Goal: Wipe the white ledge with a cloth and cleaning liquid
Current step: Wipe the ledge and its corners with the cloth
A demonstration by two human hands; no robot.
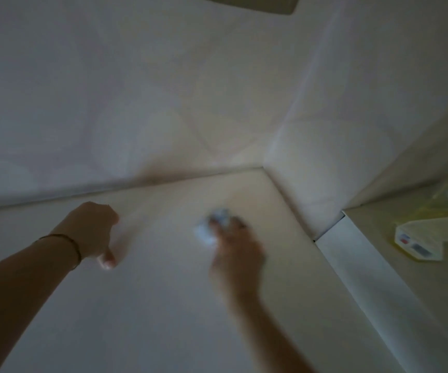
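The upper half of the frame is being filled by a pale tiled wall (163,90), which is being met at the right of centre by a second wall (352,117), so that a corner is being formed. Below them, the white ledge (150,305) is being shown across the lower left and centre, dimly lit and running back into that corner. Along the right edge a separate pale surface (406,278) is being cut off by the frame, divided from the ledge by a white strip (365,278). Two bare forearms are being extended from the bottom edge. The left hand (91,230) is being held at centre left over the ledge with its fingers curled away out of sight; whether anything is being gripped cannot be told. The right hand (233,246), heavily smeared by motion blur, is being pressed down at centre with its fingers bent over the cloth (206,232), a bunched white and bluish wad being held against the ledge near the corner. A yellow cleaning bottle (422,238) is lying on its side at the right edge, its label too blurred to be read. A thin bracelet (66,238) is being worn on the left wrist. A dark shape (258,2) is being clipped by the top edge and cannot be identified.
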